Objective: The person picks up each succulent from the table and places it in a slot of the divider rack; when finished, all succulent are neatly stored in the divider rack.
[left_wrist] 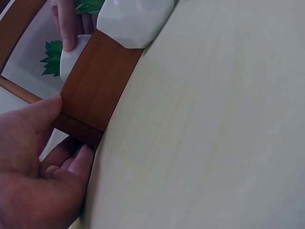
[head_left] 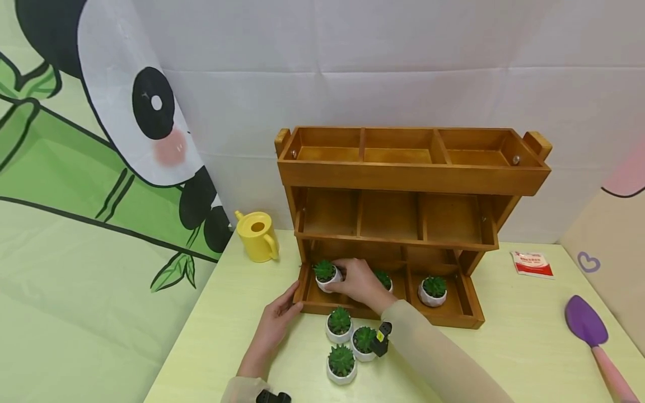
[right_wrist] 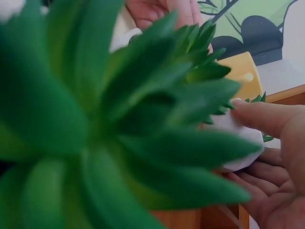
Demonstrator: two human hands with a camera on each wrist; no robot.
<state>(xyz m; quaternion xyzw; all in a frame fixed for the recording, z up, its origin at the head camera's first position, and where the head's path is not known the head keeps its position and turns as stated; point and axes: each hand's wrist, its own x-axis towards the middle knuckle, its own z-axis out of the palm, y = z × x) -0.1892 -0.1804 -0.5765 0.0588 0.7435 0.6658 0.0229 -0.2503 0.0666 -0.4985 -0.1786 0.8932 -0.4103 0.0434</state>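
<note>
A small green succulent in a white pot (head_left: 325,272) is pinched between the thumb and fingers of my right hand (head_left: 359,282). It is at the left end of the bottom tier of a three-tier wooden shelf (head_left: 413,176); whether the pot touches the tier's floor I cannot tell. My left hand (head_left: 276,320) grips that tier's front left corner (left_wrist: 81,125), thumb on one side and curled fingers on the other. A second succulent (head_left: 383,279) stands in the tier, partly behind my right hand. Another potted succulent (head_left: 433,290) sits in the right compartment.
Three more potted succulents, one at the back (head_left: 340,324), one at the right (head_left: 363,342) and one in front (head_left: 341,364), stand on the table before the shelf. A yellow watering can (head_left: 257,238) is left of it. Rightward lie a red-and-white packet (head_left: 532,265) and a purple shovel (head_left: 586,320).
</note>
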